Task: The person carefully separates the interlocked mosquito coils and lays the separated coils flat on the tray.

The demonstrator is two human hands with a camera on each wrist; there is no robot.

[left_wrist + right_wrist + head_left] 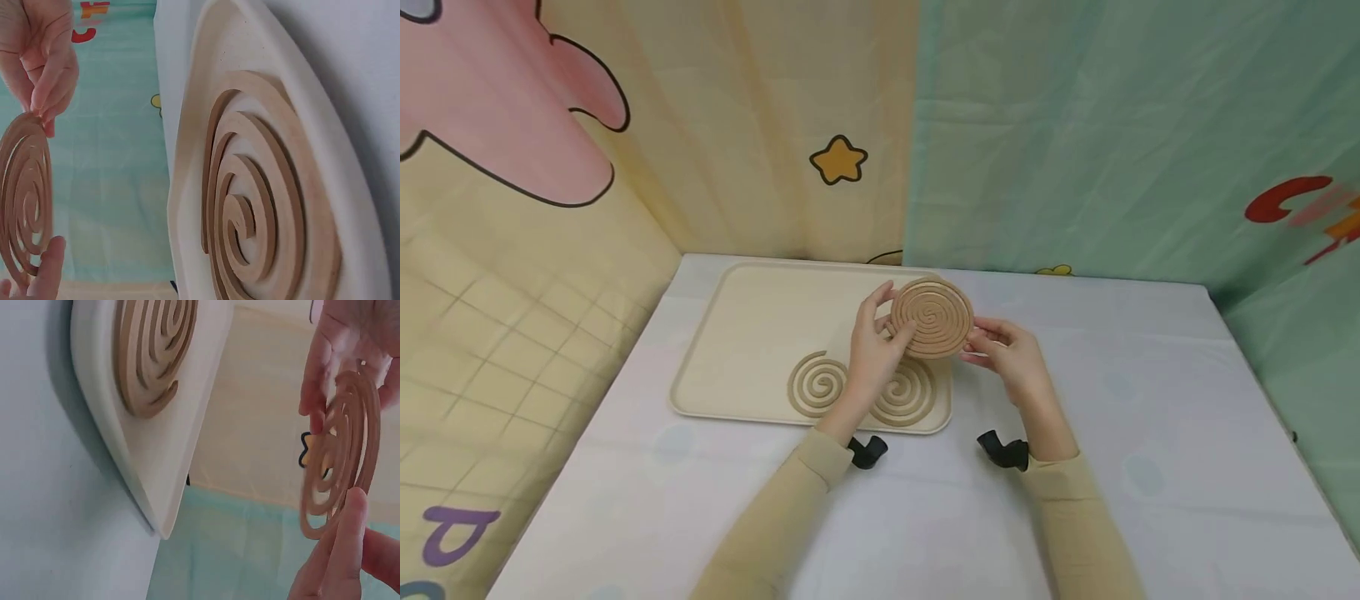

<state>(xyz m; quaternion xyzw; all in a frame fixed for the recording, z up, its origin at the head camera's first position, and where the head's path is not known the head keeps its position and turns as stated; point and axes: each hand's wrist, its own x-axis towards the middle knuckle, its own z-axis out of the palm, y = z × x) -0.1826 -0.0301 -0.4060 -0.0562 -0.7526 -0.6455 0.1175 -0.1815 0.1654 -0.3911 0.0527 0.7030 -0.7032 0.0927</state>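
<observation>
A tan mosquito coil (942,310), its rings packed close together, is held up over the right part of a cream tray (752,333). My left hand (877,350) grips its left side, thumb across the front face. At the opposite edge, my right hand (1011,358) pinches the rim between thumb and fingers. Gaps between its rings show in the right wrist view, where the coil (340,450) appears nearly edge-on. Two looser single coils lie on the tray: one coil (820,385) left of my left wrist, partly covered by it, and another coil (917,398) just right of it.
The tray rests on a white-covered table (1150,400), its near right corner below my hands. Printed curtains (1075,150) stand behind the table and along both sides. Black wrist mounts (1003,452) sit at both cuffs, low over the tabletop.
</observation>
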